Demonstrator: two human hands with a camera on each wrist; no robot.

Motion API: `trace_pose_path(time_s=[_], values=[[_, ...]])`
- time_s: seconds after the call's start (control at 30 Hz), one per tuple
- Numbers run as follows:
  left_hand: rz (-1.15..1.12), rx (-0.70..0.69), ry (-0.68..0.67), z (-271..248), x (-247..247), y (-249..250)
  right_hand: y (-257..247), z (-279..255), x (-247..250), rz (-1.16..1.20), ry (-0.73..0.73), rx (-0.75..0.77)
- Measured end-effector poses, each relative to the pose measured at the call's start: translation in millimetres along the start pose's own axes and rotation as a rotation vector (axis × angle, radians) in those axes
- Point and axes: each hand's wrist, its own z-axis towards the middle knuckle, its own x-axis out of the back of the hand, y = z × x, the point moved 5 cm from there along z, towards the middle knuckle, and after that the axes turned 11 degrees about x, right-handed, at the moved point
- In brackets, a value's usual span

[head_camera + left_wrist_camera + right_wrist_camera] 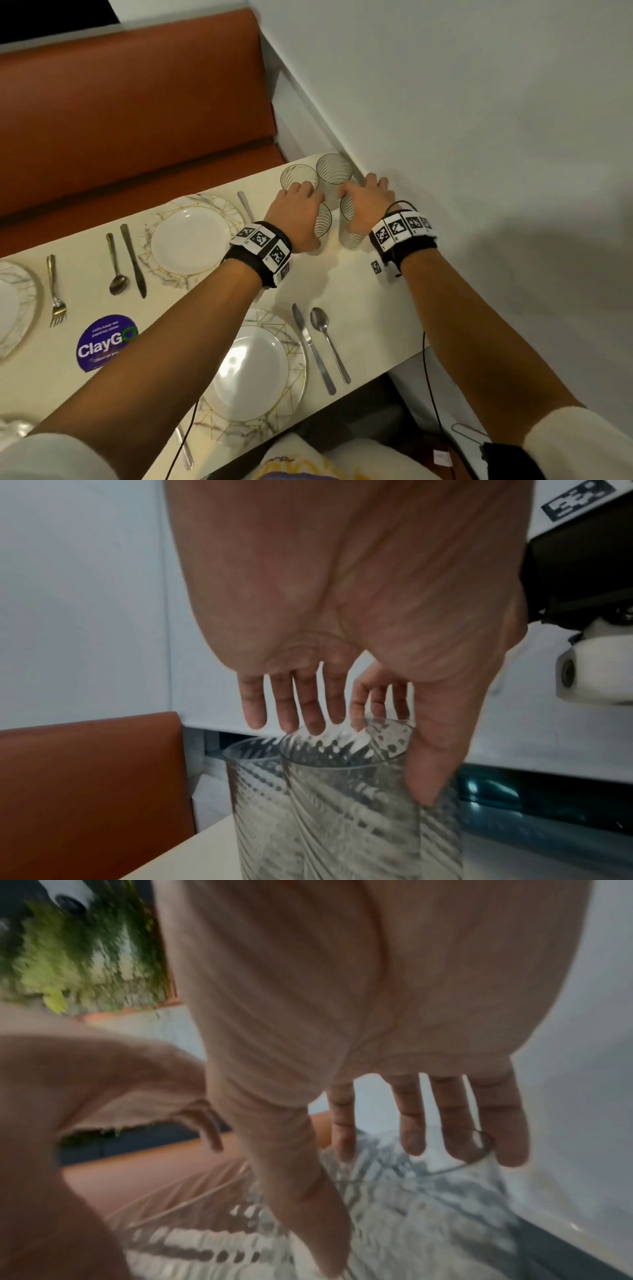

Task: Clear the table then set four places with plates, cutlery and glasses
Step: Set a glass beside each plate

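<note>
Both forearms reach over the near plate (253,373) to four glasses clustered at the bench (363,291) corner.
Plates and cutlery look laid; glasses are the step in hand. Left hand (296,216) has thumb and fingers closing round the left glass (322,228); right hand (368,202) likewise round the right glass (349,226). Next: lift clear without clinking neighbours. Cream bench, orange seat (137,113), white wall (479,102).

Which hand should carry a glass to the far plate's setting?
Probably left. The left hand sits over the glass nearest the far plate; the right hand is by the wall, farther away.
</note>
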Motion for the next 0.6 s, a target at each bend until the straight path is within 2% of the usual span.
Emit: trace_pose_path(time_s=[0.13, 0.23, 0.4, 0.6], values=[[-0.343, 0.185, -0.044, -45, 14, -46, -31, -18, 20, 0.01, -0.004, 0.01], [-0.49, 0.299, -0.022, -85, 18, -97, -85, -33, 34, 0.013, 0.009, 0.071], [-0.562, 0.482, 0.034, -168, 10, -204, -211, -47, 31, 0.042, 0.024, 0.263], [-0.6, 0.707, 0.127, -294, -7, -350, -394, -55, -27, 0.166, -0.068, 0.493]])
